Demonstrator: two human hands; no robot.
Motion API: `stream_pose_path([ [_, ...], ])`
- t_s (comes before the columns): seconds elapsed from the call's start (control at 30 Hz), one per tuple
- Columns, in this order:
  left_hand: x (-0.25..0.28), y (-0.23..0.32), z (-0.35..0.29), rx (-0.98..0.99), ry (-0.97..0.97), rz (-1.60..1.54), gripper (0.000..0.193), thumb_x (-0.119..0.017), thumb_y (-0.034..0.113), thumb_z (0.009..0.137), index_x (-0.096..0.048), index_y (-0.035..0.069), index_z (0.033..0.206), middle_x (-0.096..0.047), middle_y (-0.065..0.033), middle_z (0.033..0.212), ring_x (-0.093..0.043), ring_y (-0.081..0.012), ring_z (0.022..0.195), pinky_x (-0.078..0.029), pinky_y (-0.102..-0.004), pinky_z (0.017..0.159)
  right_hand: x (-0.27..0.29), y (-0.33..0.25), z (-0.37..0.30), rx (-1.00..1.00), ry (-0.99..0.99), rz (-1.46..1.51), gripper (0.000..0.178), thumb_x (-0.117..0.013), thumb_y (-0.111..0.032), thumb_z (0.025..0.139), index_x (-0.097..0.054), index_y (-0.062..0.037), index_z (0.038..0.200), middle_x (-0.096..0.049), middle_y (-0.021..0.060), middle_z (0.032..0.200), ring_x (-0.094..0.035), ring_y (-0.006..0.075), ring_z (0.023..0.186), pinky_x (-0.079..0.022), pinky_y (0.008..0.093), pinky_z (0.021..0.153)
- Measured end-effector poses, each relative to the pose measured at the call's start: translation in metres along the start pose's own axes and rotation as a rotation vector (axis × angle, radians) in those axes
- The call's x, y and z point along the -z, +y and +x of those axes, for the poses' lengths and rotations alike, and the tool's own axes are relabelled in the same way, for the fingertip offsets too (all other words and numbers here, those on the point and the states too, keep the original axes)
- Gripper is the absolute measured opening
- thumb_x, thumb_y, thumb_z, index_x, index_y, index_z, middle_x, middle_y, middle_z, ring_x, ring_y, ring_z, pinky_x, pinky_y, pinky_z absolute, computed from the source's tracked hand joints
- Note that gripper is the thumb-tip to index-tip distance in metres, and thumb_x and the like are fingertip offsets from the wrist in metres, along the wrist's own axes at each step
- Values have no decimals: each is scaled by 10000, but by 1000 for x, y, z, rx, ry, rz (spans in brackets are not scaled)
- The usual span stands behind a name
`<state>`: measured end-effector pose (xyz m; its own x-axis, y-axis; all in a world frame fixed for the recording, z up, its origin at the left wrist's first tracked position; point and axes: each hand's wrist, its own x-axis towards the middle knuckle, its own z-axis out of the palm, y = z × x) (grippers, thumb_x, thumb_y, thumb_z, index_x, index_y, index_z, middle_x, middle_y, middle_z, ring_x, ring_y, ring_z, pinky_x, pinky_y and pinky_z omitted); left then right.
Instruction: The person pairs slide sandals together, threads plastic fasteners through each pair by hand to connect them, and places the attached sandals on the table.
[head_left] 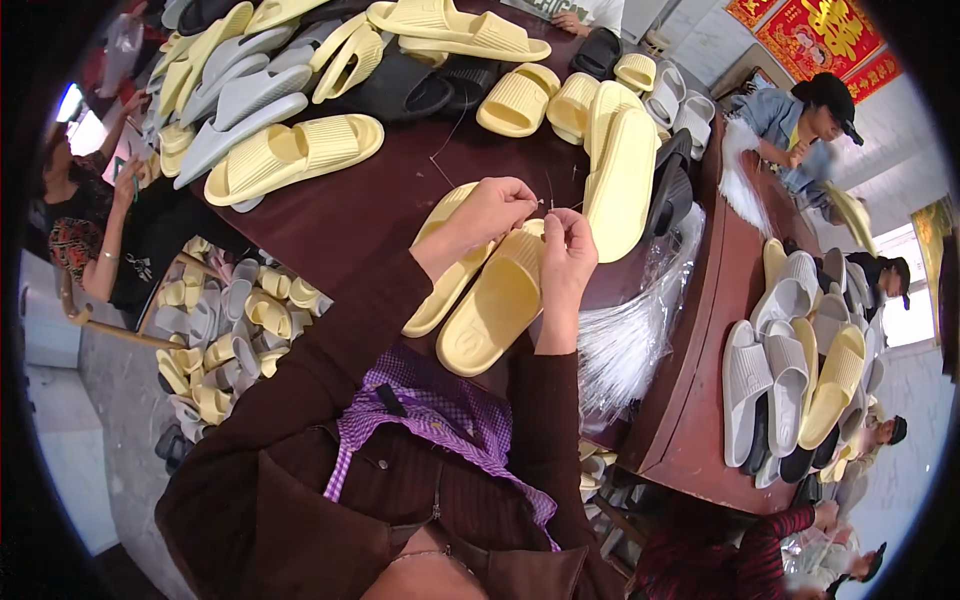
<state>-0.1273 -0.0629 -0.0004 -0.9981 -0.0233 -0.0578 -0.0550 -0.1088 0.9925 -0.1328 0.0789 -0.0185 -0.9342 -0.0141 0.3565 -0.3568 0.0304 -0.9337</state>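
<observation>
A pair of pale yellow slide slippers (485, 325) lies in front of me at the table's near edge, ribbed straps up and toes away. Over the straps, my left hand (480, 215) is closed in a pinch, with a tiny whitish bit at its fingertips. My right hand (568, 258) pinches close beside it, next to the right slipper's strap. A thin strand (550, 188) sticks up from the right fingertips; its exact kind is too small to tell. The fingertips of both hands nearly meet.
Yellow, grey and black slippers (300, 155) are heaped across the dark red table (290, 235). A bundle of thin white plastic strands (625, 350) lies right of my forearm. More slippers (235, 315) fill a container at lower left. Other people (800, 130) sit around.
</observation>
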Motion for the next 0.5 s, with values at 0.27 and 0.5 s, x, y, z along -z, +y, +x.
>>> stream_pose_path([
  [0.27,1,-1,-2,-10,18,-41,112,-630,117,843,-633,19,898,-582,12,650,-475,-17,483,-338,-158,398,-2,-1,0,113,-8,-190,67,-627,-28,824,-639,36,842,-638,93,707,-586,129,634,-472,265,600],
  [0.5,2,-2,-2,-53,47,-39,94,-651,99,813,-636,16,854,-599,-2,670,-526,-34,516,-362,-163,408,-3,-2,-1,136,-20,-241,65,-652,-36,804,-648,22,833,-644,103,708,-594,174,612,-467,291,593],
])
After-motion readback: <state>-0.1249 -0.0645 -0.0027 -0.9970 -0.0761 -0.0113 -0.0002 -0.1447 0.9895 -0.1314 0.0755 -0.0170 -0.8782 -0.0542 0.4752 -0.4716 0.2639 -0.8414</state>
